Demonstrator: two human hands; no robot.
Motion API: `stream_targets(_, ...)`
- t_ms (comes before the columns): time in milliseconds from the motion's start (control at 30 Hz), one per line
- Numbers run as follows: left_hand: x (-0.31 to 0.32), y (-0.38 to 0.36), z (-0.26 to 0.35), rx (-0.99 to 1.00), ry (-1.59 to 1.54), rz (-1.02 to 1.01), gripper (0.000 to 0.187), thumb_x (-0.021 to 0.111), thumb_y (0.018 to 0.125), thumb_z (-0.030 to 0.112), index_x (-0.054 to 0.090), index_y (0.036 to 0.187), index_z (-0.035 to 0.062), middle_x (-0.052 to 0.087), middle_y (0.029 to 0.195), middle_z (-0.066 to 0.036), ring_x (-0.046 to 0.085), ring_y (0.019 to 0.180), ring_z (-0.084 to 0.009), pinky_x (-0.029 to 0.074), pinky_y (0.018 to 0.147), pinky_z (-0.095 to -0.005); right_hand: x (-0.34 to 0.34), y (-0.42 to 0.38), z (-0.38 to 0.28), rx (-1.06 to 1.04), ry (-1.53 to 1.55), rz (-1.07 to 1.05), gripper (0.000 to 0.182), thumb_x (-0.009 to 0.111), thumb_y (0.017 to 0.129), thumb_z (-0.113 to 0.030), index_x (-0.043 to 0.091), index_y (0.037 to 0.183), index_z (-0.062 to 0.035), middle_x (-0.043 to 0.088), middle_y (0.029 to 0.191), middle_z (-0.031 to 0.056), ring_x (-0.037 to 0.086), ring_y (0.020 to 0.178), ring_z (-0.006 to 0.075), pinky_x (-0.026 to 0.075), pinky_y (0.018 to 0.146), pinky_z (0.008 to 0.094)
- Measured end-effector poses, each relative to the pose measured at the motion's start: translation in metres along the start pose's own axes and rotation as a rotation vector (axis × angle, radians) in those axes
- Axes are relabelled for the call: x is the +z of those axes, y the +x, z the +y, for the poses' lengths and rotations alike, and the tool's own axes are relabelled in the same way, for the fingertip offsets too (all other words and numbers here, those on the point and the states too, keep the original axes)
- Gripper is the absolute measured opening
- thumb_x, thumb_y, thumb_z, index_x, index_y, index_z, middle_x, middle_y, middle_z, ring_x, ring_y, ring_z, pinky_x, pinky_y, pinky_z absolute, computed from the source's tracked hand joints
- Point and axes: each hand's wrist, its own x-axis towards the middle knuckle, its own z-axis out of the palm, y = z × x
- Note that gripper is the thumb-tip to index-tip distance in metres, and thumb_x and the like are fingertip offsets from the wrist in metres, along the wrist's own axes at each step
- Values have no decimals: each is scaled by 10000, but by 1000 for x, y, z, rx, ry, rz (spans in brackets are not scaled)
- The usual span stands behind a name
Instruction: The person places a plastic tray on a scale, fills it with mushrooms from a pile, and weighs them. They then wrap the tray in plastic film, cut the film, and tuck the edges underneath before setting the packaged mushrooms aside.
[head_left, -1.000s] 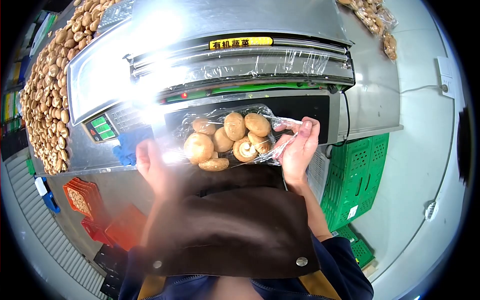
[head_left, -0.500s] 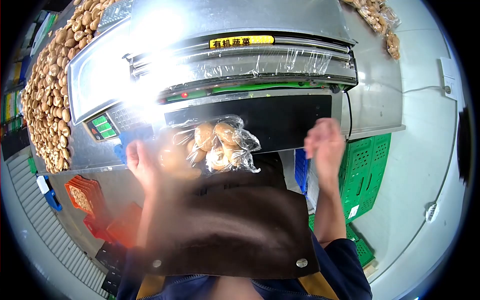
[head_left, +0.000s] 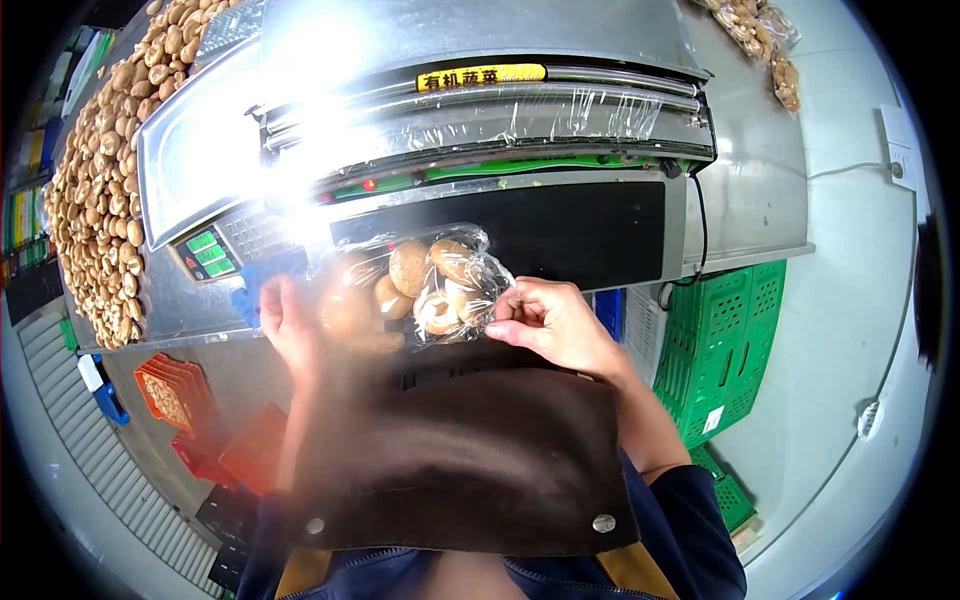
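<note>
Nearest of all, my brown apron covers my front, just below the work. Beyond its top edge, mushrooms lie bundled in clear film between my two hands, over the near edge of a black plate. My hands are apart, one at each end of the bundle. My right hand has thumb and fingers pinched on the film's loose right end, seemingly to keep that gathered tail under control without pressing the caps. My left hand is at the other end, but that side is so hazy that I can't tell whether its fingers grip the film. Just past it lies a blue cloth, beside a scale's green display.

Beyond the plate, a film dispenser spans the bench, its rollers facing me, I'd judge so that the sheet comes off towards my body. Green crates stand down to my right, and loose mushrooms are heaped along the bench's left, perhaps to leave the middle for handling. Farthest off, bagged mushrooms lie at the upper right.
</note>
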Motion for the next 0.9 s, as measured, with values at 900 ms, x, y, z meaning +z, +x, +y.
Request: stream_targets(900, -22, 14, -9, 25, 95, -43, 117, 528, 966, 149, 520, 863, 94, 374, 581, 80, 271, 435, 1, 204, 360, -179, -33, -10, 27, -114, 383, -297, 177, 719, 743, -25, 545, 725, -48, 544, 885, 59, 509, 874, 102, 407, 689, 217)
